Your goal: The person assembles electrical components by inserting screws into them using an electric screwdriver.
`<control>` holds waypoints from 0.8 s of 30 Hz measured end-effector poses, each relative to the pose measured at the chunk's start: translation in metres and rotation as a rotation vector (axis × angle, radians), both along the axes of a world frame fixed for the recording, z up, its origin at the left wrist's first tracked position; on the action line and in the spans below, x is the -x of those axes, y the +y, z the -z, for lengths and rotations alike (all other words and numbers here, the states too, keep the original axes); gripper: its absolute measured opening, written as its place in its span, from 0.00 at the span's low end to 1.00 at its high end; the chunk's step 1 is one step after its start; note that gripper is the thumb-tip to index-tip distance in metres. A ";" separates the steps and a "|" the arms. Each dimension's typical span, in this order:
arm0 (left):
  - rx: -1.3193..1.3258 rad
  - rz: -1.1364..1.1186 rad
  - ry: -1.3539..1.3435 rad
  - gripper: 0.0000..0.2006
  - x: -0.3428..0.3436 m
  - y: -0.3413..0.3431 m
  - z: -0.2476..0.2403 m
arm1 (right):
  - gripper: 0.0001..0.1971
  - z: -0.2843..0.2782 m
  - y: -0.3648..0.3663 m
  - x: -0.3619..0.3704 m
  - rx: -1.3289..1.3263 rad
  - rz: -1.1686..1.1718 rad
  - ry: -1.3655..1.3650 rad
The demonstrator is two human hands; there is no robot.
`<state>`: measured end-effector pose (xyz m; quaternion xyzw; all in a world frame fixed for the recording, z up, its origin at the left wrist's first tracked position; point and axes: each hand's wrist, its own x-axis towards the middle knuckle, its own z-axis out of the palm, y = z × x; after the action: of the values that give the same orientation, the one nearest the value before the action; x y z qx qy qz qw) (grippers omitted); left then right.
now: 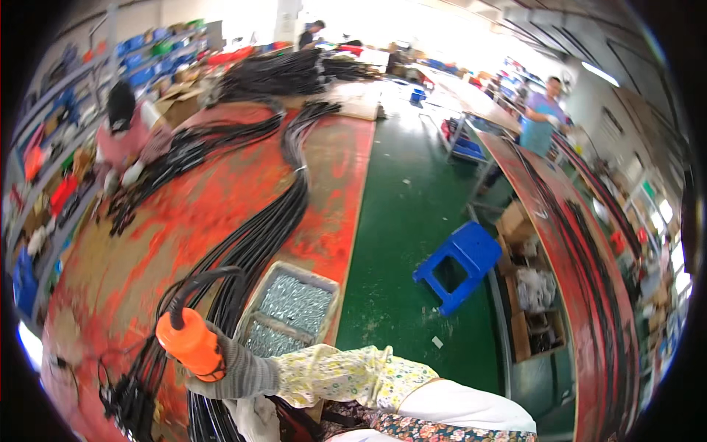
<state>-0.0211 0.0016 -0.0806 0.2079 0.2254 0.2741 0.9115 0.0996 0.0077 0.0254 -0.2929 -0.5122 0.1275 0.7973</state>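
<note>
Orange tool (190,340) is gripped by the right hand (243,372); the left hand (255,420), cut off below, I cannot make out.

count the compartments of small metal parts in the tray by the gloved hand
2 show: the far compartment of the tray, and the near compartment closer to the gloved right hand, which may hide more.

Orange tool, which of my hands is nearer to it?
Right. Your gloved right hand grips the orange tool; your left hand isn't clear, but may be the white shape lower down, at the bottom edge.
</note>
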 end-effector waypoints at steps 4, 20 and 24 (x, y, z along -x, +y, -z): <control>-0.069 -0.016 0.222 0.03 -0.022 -0.041 -0.074 | 0.48 -0.042 -0.055 -0.031 0.232 0.009 0.151; -1.037 0.215 1.104 0.08 0.120 0.096 -0.130 | 0.39 -0.023 -0.076 -0.196 0.525 0.589 -0.914; -1.426 0.284 1.457 0.11 0.161 0.134 -0.133 | 0.36 -0.003 -0.092 -0.201 0.870 0.374 -1.057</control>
<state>-0.1817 0.1357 0.0528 0.8412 0.4818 0.0411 0.2421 0.3002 -0.0846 0.0280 -0.6904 -0.6743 0.0225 0.2613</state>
